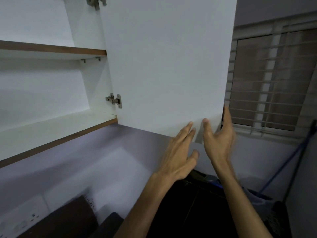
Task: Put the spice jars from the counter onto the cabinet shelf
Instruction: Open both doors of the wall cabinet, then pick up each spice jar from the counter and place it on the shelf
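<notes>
Both forearms rise from the bottom edge of the view toward an open wall cabinet. Left hand (178, 152): fingers extended and spread, palm away from the camera, fingertips at the lower edge of the cabinet door (168, 66); it grips nothing, and contact with the door cannot be confirmed. Right hand (218, 136): thumb laid on the inner face of the door near its lower corner, fingers wrapped around the free edge, so it grasps the door by that corner.

Door: white, swung out to the right, mounted on a lower metal hinge (115, 100) and an upper hinge (96, 2). Cabinet interior, left of the door: white, with a lower shelf (51, 131) and an upper shelf (51, 48), both edged in brown. Spice jars: none visible on either shelf or elsewhere in view; the counter is outside the view.

Right of the door: a window (274, 83) with horizontal bars. Below the cabinet: a pale wall (85, 160) with white wall sockets (25, 219) at lower left, and dark, blurred items beside them.
</notes>
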